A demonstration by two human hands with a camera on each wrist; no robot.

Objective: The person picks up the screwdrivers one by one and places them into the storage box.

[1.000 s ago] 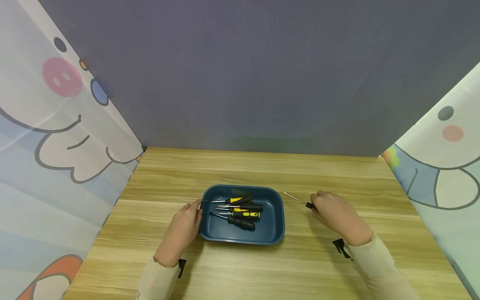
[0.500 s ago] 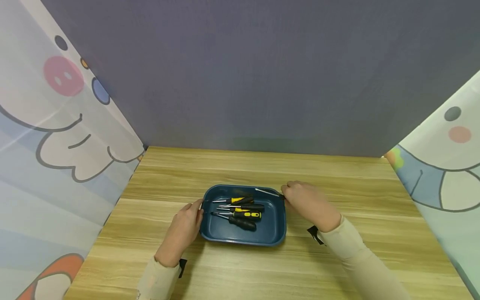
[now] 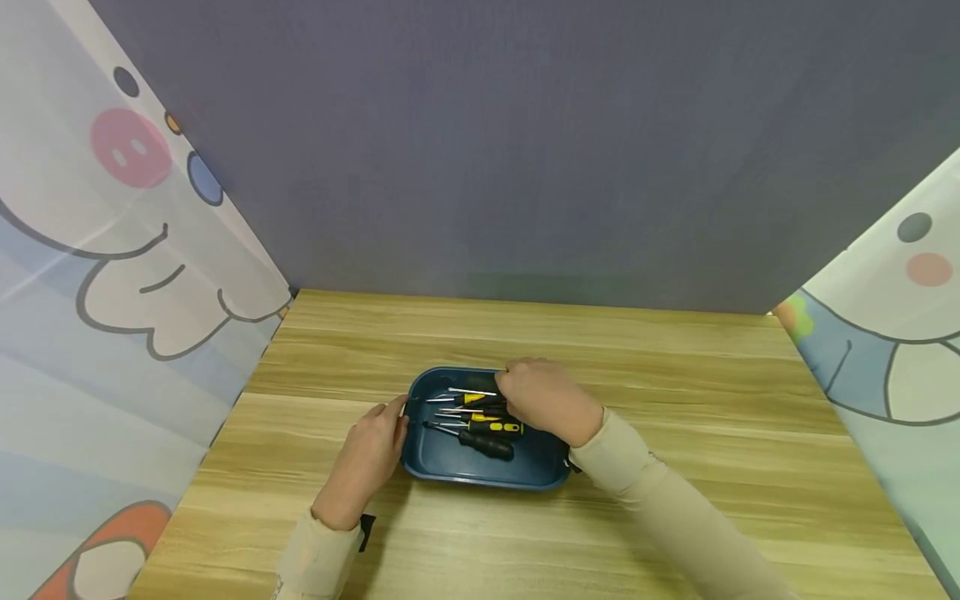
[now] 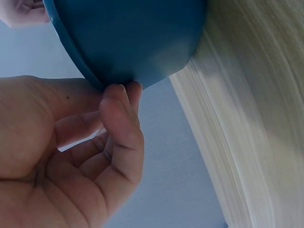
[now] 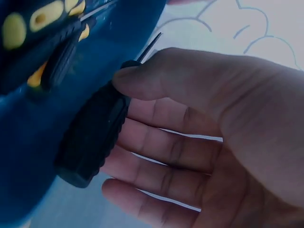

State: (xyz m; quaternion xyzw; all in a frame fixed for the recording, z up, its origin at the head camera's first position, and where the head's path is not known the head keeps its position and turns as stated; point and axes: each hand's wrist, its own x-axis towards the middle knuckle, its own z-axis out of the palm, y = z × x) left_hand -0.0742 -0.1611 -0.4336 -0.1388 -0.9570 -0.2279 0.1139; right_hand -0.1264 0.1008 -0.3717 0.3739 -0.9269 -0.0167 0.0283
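A dark blue tray (image 3: 465,468) stands on the table with several screwdrivers lying in it, their handles black or black and yellow. My left hand (image 3: 365,450) pinches the tray's left rim between thumb and fingers, seen close up in the left wrist view. Over the tray's far right part, my right hand (image 3: 546,398) holds a screwdriver (image 5: 92,135) with a ribbed black handle, thumb on top and fingers beneath. Its shaft points left above the other screwdrivers (image 3: 487,445). In the head view my right hand hides the held handle and the tray's upper right corner.
The wooden table (image 3: 645,533) extends on all sides of the tray. A grey panel (image 3: 480,150) rises behind it, and cartoon-printed curtains (image 3: 180,275) hang at left and right.
My right hand has moved left with the screwdriver, from beside the tray to above its inside. My left hand has stayed at the left rim.
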